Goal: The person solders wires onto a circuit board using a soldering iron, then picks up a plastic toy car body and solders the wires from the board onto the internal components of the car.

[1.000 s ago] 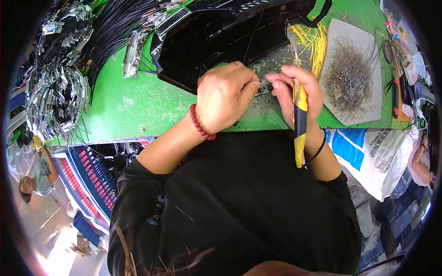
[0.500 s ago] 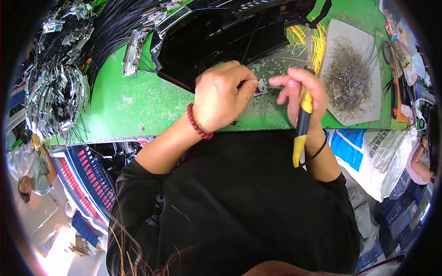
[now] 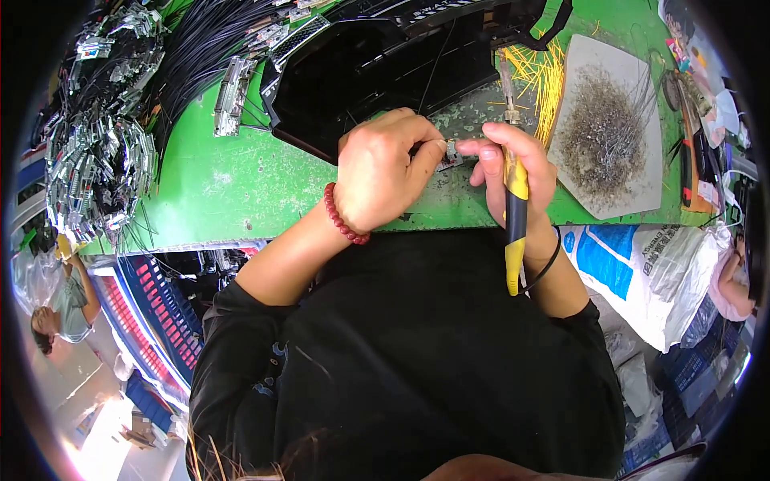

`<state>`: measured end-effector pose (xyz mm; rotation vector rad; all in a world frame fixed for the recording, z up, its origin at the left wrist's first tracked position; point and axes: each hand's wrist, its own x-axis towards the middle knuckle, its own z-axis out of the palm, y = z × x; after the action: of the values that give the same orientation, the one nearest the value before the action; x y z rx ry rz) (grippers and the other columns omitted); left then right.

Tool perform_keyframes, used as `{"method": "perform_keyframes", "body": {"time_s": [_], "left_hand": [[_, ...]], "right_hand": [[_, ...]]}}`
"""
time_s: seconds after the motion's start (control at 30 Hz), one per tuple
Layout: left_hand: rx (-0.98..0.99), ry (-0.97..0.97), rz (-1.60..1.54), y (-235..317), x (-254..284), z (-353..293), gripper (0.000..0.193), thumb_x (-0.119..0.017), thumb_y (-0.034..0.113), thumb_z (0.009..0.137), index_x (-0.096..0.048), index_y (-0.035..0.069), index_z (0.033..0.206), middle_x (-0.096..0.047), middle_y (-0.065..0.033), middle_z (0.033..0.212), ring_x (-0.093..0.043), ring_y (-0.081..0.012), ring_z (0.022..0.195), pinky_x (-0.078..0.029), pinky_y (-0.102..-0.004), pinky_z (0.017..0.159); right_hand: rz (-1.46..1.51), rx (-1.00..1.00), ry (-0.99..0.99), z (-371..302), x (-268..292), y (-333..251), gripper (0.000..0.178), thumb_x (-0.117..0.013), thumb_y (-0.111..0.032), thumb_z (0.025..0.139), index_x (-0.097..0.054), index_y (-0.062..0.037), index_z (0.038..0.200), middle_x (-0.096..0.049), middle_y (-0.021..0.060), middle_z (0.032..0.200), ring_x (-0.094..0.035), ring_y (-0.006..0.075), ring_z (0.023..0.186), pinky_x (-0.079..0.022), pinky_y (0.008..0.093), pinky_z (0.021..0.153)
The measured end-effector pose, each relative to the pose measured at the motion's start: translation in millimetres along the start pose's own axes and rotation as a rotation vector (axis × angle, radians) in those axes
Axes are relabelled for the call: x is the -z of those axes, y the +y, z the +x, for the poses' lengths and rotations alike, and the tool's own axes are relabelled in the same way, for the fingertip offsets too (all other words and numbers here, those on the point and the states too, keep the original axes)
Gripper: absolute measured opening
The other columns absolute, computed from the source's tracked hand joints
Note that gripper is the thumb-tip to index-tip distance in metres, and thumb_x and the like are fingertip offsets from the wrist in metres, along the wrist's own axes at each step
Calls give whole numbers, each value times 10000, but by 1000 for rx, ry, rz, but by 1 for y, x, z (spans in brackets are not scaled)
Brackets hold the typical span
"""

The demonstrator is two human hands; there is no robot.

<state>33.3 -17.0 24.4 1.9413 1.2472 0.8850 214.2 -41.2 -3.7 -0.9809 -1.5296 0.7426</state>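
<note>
My left hand is closed in a pinch on a small silvery board, most of it hidden behind the fingers. Held in my right hand is a soldering iron with a yellow and black handle. Its metal shaft points away from me, toward the far side of the bench. The right index finger reaches across to the edge of the small board and seems to touch it. Just beyond both hands lies a large black angular housing with a dark hollow middle.
Yellow wires lie beside a grey plate heaped with dark solder scraps. Black wires and piles of silvery boards cover the left of the green bench. A white sack hangs below the right edge. Other people are at both sides.
My right hand has moved left toward the small board, bringing the soldering iron along, and its index finger now meets the board's edge. The left hand has barely shifted.
</note>
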Motion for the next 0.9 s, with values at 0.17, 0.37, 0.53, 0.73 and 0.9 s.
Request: {"method": "perform_keyframes", "body": {"time_s": [0.17, 0.37, 0.53, 0.73, 0.9], "left_hand": [[-18, -2, -15, -1, 0, 0, 34, -674, 35, 800, -658, 6, 791, -596, -94, 700, -587, -221, 616, -451, -303, 553], [-8, -22, -19, -2, -1, -1, 26, -679, 24, 789, -659, 8, 794, -601, -93, 709, -590, -218, 625, -455, -303, 559], [-77, -22, 7, -3, -1, -1, 30, -690, 19, 770, -662, 17, 782, -601, -87, 710, -590, -216, 630, -453, -303, 549], [-71, 4, 64, -3, -3, -3, 35, -699, 26, 759, -666, 22, 770, -602, -86, 705, -591, -208, 596, -461, -290, 525], [-99, 32, 86, -4, -5, -3, 41, -701, 49, 744, -664, 39, 760, -604, -81, 703, -604, -232, 617, -479, -319, 551]], "right_hand": [[63, 2, -51, 1, -1, 0, 208, -606, -1, 908, -609, -11, 1116, -709, 109, 855, -622, 87, 590, -500, 211, 505], [35, -14, -17, 2, 1, 4, 235, -602, 8, 905, -595, -18, 1138, -713, 102, 867, -599, 68, 583, -487, 199, 517], [90, -149, -56, 3, 1, 1, 248, -560, -31, 945, -521, -10, 1189, -705, 153, 893, -552, 78, 583, -462, 205, 537], [80, -128, -45, 6, 1, 6, 362, -656, 4, 870, -516, -27, 1202, -693, 128, 913, -613, 95, 708, -493, 214, 605], [-23, -166, -83, 10, -4, 2, 415, -703, 43, 760, -595, -91, 1138, -669, 45, 740, -635, 84, 632, -496, 216, 577]]}}
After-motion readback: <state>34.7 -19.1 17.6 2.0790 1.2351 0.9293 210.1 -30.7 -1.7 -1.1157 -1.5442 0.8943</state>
